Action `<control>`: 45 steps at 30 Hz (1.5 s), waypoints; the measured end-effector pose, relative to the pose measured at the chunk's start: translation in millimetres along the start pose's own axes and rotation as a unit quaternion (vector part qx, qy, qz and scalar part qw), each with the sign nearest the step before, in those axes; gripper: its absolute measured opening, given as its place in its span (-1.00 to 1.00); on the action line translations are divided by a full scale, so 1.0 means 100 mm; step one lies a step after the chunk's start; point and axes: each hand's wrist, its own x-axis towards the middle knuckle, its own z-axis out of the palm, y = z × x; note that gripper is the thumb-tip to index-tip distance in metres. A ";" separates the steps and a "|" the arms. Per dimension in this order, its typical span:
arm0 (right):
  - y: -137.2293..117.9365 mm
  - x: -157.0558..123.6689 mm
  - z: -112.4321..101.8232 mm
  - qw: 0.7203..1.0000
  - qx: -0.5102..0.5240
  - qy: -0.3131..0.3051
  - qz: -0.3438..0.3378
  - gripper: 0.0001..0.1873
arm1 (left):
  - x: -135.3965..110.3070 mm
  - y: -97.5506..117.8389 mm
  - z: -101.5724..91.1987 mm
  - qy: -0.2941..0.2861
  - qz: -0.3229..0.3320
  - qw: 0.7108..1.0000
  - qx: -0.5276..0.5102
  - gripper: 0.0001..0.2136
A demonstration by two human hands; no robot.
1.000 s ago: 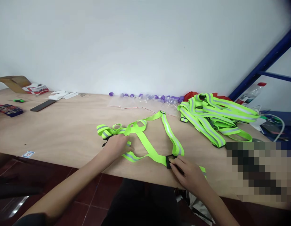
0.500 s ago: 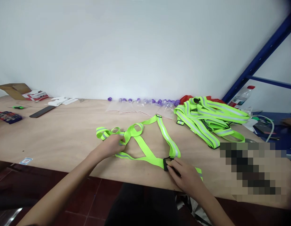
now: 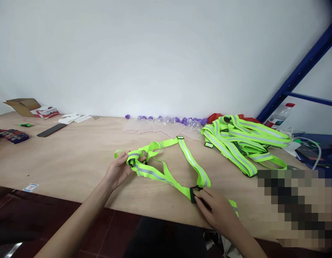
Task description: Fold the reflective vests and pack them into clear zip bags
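A neon yellow-green reflective harness [image 3: 152, 172] with grey stripes stretches between my two hands over the table. My left hand [image 3: 120, 171] is closed on a bunched part of its straps, lifted a little off the wood. At the front edge my right hand [image 3: 216, 204] pinches the black buckle [image 3: 193, 194] where straps meet. From there one strap runs up to a small black slider [image 3: 180, 137]. A loose strap end [image 3: 234, 206] shows beyond my right hand.
More reflective straps [image 3: 236, 143] lie heaped at the right, by a bottle [image 3: 281, 116]. Clear bags [image 3: 168, 129] and purple pieces [image 3: 182, 120] line the wall. Leftward are a dark flat bar [image 3: 51, 130], papers [image 3: 71, 118] and an open carton [image 3: 23, 105]. A blurred patch covers the right front.
My left hand has turned over and raised the bunched straps, drawing the lower strap up off the table. My right hand keeps its pinch on the buckle. The view has shifted slightly.
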 end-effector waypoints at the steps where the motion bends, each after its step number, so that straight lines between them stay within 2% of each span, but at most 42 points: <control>1: 0.00 0.00 0.00 1.000 -0.001 0.000 -0.001 -0.73 | 0.00 -0.02 -0.02 0.012 0.003 1.000 -0.010 -0.70; 4: 0.00 0.00 0.00 1.000 -0.009 -0.003 -0.004 -0.72 | -0.06 -0.07 -0.15 0.059 0.003 0.998 0.026 -0.70; 6: 0.01 0.00 0.00 1.000 -0.015 -0.001 -0.010 -0.71 | -0.12 -0.10 -0.27 0.108 0.022 0.985 0.134 -0.71; 8: 0.02 -0.01 0.01 1.000 -0.020 0.001 -0.014 -0.70 | -0.21 -0.12 -0.39 0.156 0.062 0.953 0.254 -0.71; 10: 0.04 -0.02 0.04 1.000 -0.023 0.004 -0.012 -0.70 | -0.30 -0.14 -0.46 0.184 0.101 0.909 0.361 -0.72; 12: 0.05 -0.04 0.07 1.000 -0.021 0.006 -0.009 -0.69 | -0.36 -0.15 -0.48 0.190 0.103 0.864 0.454 -0.72; 16: 0.07 -0.06 0.10 1.000 -0.013 0.010 -0.006 -0.67 | -0.38 -0.16 -0.44 0.170 0.079 0.738 0.648 -0.70; 18: 0.06 -0.07 0.09 1.000 -0.011 0.002 -0.001 -0.68 | -0.35 -0.19 -0.44 0.151 0.109 0.671 0.718 -0.74; 20: 0.05 -0.06 0.07 1.000 -0.012 -0.008 0.005 -0.69 | -0.34 -0.24 -0.47 0.141 0.183 0.607 0.760 -0.84; 22: 0.03 -0.05 0.05 1.000 -0.014 -0.011 0.008 -0.69 | -0.34 -0.28 -0.50 0.129 0.289 0.551 0.772 -0.87; 24: 0.03 -0.05 0.04 1.000 -0.014 -0.010 0.008 -0.67 | -0.36 -0.28 -0.52 0.082 0.395 0.509 0.760 -0.70; 26: 0.04 -0.05 0.05 1.000 -0.010 -0.007 0.004 -0.66 | -0.38 -0.23 -0.48 0.011 0.476 0.483 0.735 -0.58; 28: 0.05 -0.05 0.07 1.000 -0.007 0.000 -0.003 -0.66 | -0.38 -0.16 -0.37 -0.054 0.514 0.469 0.716 -0.59; 30: 0.06 -0.06 0.08 1.000 -0.008 0.006 -0.009 -0.65 | -0.35 -0.12 -0.20 -0.093 0.488 0.461 0.735 -0.69; 32: 0.06 -0.06 0.08 1.000 -0.012 0.007 -0.009 -0.65 | -0.28 -0.11 0.00 -0.092 0.383 0.456 0.798 -0.80; 34: 0.06 -0.06 0.07 1.000 -0.016 0.009 -0.009 -0.66 | -0.20 -0.15 0.18 -0.063 0.246 0.462 0.849 -0.88; 36: 0.06 -0.05 0.06 1.000 -0.017 0.009 -0.013 -0.68 | -0.12 -0.18 0.29 -0.039 0.166 0.472 0.865 -0.92; 40: 0.04 -0.03 0.02 1.000 -0.016 0.007 -0.023 -0.70 | -0.04 -0.18 0.30 -0.036 0.145 0.495 0.856 -0.88; 43: 0.03 -0.02 0.01 1.000 -0.017 0.011 -0.023 -0.69 | -0.02 -0.07 0.24 -0.060 0.150 0.517 0.841 -0.86; 44: 0.03 -0.02 0.02 1.000 -0.018 0.013 -0.022 -0.68 | -0.03 -0.02 0.22 -0.070 0.157 0.531 0.830 -0.87; 45: 0.03 -0.02 0.02 0.999 -0.019 0.014 -0.022 -0.68 | -0.03 0.03 0.19 -0.076 0.167 0.564 0.805 -0.88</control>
